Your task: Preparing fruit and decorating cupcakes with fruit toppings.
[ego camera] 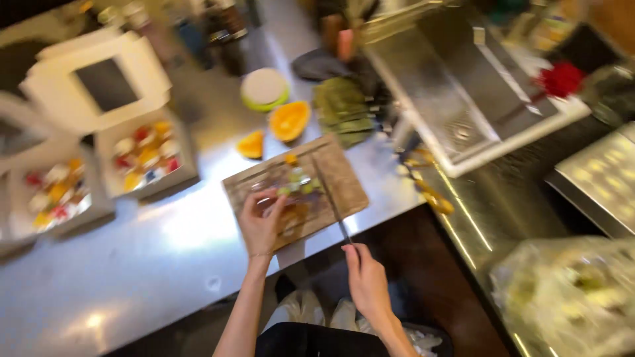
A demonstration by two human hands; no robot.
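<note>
**Knife at work on a wooden board, fruit boxes alongside**

A person's left hand (261,221) presses down on small pale-green and yellow fruit pieces (299,185) at the centre of the frame, fingers spread flat over them on a rectangular wooden cutting board (344,182) with a brown, grainy face. The right hand (366,281), lower centre, is closed round the handle of a long, thin-bladed knife (329,195) that lies diagonally across the board, its tip near the fruit. The board sits at the front edge of a brushed stainless-steel surface (132,264) that throws back blurred glare. Just above the board lie two orange, fleshy melon or papaya pieces, a half (289,120) and a smaller wedge (251,144), with a round white-and-green lidded tub (264,88) and a heap of dark green leaves (342,109) beyond. At the left of the frame, square white card boxes (147,155) hold mixed red, yellow and white fruit pieces; one has a windowed lid (99,79) raised in the upper left. A metal sink (463,92) fills the upper right, and a crinkled clear plastic bag (569,297) the lower right. The picture is motion-blurred.
</note>
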